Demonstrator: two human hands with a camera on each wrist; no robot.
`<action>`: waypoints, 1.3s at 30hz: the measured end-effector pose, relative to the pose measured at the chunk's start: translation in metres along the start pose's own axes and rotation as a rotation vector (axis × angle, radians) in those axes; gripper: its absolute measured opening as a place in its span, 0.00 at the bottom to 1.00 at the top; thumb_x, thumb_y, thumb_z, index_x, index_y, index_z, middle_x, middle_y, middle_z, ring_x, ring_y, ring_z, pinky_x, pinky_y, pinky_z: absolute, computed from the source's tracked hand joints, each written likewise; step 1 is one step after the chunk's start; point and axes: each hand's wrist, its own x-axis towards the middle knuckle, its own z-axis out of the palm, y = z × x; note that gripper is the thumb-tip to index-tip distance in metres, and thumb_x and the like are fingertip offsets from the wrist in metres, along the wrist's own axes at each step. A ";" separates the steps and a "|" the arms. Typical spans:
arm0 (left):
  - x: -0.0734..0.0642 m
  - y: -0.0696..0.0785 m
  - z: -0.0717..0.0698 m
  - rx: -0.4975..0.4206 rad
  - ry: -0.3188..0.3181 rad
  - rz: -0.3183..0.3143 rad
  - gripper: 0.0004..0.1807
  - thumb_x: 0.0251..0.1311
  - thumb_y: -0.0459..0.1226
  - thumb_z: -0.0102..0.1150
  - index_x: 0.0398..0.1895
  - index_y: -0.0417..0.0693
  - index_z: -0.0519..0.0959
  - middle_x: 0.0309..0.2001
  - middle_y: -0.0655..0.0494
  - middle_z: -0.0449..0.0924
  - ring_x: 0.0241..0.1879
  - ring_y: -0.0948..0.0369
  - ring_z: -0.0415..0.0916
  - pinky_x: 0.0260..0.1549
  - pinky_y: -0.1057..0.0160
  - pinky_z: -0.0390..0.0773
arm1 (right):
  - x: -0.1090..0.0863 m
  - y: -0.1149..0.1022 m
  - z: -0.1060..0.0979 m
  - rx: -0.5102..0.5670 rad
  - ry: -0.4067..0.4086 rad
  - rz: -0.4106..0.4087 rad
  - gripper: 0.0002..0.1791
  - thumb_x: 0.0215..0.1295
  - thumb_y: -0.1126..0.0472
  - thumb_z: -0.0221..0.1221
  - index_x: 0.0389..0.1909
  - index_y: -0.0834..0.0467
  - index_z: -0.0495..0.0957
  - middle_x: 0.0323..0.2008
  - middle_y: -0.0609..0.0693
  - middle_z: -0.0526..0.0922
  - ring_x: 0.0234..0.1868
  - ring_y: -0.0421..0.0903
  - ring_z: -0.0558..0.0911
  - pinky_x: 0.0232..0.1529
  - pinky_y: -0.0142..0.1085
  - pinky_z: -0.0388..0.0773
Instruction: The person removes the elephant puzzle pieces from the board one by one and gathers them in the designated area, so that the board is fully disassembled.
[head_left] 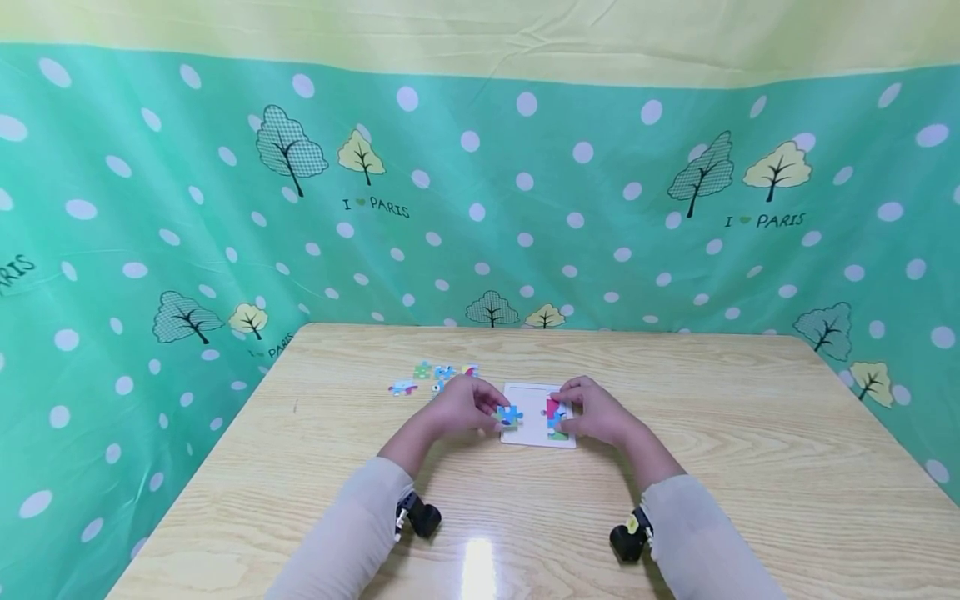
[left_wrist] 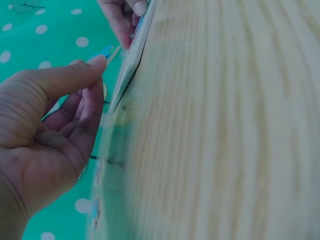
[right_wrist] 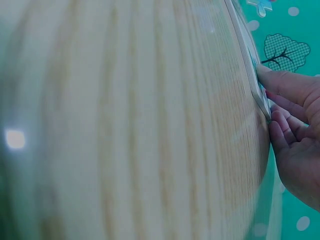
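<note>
My left hand (head_left: pixel 459 406) pinches a blue and green jigsaw piece (head_left: pixel 510 416) between thumb and fingers, over the left side of a white puzzle board (head_left: pixel 528 433). In the left wrist view that piece (left_wrist: pixel 108 51) shows only as a thin edge past the thumb tip. Joined jigsaw pieces (head_left: pixel 556 419) in pink, blue and green lie along the board's right side. There my right hand (head_left: pixel 596 412) grips the board's edge, its thumb over the lower pieces. The right wrist view has the thumb (right_wrist: pixel 285 82) on the board's face and the other fingers curled at its edge.
Several loose jigsaw pieces lie left of the board, among them a green one (head_left: pixel 422 369) and a white and pink one (head_left: pixel 402 387). The left hand partly covers this group. Behind the wooden table (head_left: pixel 712 417) hangs a green dotted cloth (head_left: pixel 525 208).
</note>
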 end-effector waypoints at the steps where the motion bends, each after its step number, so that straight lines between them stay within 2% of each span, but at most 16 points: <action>1: 0.000 0.000 -0.002 -0.002 0.005 0.001 0.17 0.48 0.24 0.77 0.42 0.45 0.89 0.38 0.57 0.86 0.39 0.59 0.81 0.43 0.62 0.84 | 0.000 0.000 0.000 -0.002 0.000 -0.001 0.28 0.63 0.65 0.72 0.65 0.63 0.79 0.64 0.59 0.70 0.68 0.61 0.68 0.72 0.57 0.63; 9: 0.000 -0.005 -0.010 0.046 0.066 0.002 0.16 0.49 0.27 0.79 0.43 0.44 0.89 0.38 0.57 0.86 0.38 0.60 0.81 0.43 0.63 0.83 | 0.000 0.001 0.000 0.008 -0.005 0.008 0.28 0.63 0.65 0.71 0.65 0.63 0.79 0.65 0.59 0.70 0.68 0.61 0.68 0.73 0.57 0.62; 14: -0.001 -0.008 -0.015 0.083 0.102 -0.013 0.15 0.50 0.28 0.79 0.43 0.46 0.89 0.37 0.58 0.86 0.39 0.60 0.80 0.43 0.61 0.83 | -0.001 0.000 0.000 0.005 -0.008 -0.001 0.29 0.63 0.64 0.72 0.65 0.64 0.79 0.64 0.60 0.70 0.68 0.62 0.68 0.72 0.57 0.63; 21: 0.001 -0.013 -0.024 0.089 0.145 -0.043 0.15 0.52 0.28 0.78 0.43 0.45 0.88 0.38 0.56 0.85 0.40 0.59 0.81 0.44 0.60 0.83 | -0.002 0.000 0.001 0.008 0.000 -0.009 0.29 0.62 0.65 0.73 0.65 0.64 0.79 0.64 0.59 0.70 0.67 0.61 0.69 0.72 0.56 0.64; 28: 0.003 -0.014 -0.029 0.103 0.172 -0.085 0.15 0.52 0.26 0.77 0.42 0.45 0.87 0.38 0.55 0.83 0.39 0.59 0.80 0.44 0.61 0.83 | -0.002 0.000 0.001 0.004 0.004 -0.016 0.29 0.62 0.65 0.73 0.64 0.64 0.79 0.63 0.60 0.71 0.66 0.61 0.69 0.72 0.56 0.64; 39: 0.010 -0.019 -0.037 0.200 0.189 -0.080 0.12 0.51 0.25 0.77 0.39 0.44 0.88 0.36 0.56 0.85 0.38 0.60 0.81 0.42 0.61 0.84 | -0.001 0.000 0.001 -0.001 0.002 -0.012 0.29 0.62 0.65 0.72 0.64 0.64 0.79 0.64 0.60 0.70 0.67 0.61 0.69 0.72 0.57 0.63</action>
